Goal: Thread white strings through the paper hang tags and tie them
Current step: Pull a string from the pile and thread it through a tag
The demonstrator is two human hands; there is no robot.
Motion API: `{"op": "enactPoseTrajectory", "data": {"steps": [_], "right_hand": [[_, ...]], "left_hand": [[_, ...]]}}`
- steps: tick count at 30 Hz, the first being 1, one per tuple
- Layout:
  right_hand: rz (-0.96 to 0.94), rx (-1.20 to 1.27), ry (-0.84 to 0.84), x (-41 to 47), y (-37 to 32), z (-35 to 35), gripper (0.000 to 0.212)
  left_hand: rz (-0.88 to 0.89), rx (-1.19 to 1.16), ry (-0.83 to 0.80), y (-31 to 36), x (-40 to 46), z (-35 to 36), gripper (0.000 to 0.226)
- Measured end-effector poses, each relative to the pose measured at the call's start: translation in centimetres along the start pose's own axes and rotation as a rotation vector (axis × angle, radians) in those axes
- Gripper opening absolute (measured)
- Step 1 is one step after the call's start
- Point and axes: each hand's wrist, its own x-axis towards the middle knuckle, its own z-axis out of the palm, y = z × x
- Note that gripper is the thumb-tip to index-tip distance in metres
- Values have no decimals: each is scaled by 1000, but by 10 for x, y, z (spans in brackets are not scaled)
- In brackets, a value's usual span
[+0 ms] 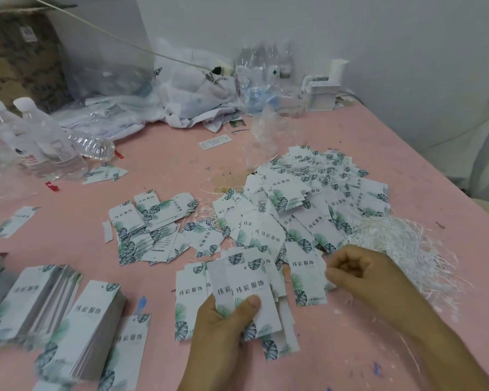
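Left hand (226, 317) grips a fan of hang tags (246, 289); right hand (359, 270) is curled, whether it pinches anything I cannot tell. Strung pile (308, 198) far right; unthreaded stacks (76, 320) wait near left.

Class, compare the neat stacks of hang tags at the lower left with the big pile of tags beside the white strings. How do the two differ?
The neat stacks are squared up, edges aligned; the big pile lies scattered, tags overlapping at all angles. White strings run through and around the big pile; none shows on the neat stacks. The big pile spreads wider over the pink table. Both carry the same leaf print and dark lettering.
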Motion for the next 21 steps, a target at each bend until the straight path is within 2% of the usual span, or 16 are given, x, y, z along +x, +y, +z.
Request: {"op": "enactPoseTrajectory", "data": {"steps": [2,4,6,15,21], "right_hand": [[73,-177,-143,0,8,-21,19],[164,-305,-309,-2,16,-24,12],[202,-414,-379,-3,20,-19,12],[127,-700,-325,1,11,0,6],[111,-692,-221,0,13,10,14]], "left_hand": [[-4,34,2,0,-1,2,31],[-13,22,-17,0,-2,4,32],[-25,-5,-30,0,-3,4,32],[-71,153,-86,0,-5,6,34],[-121,216,-79,-4,-5,7,36]]}}
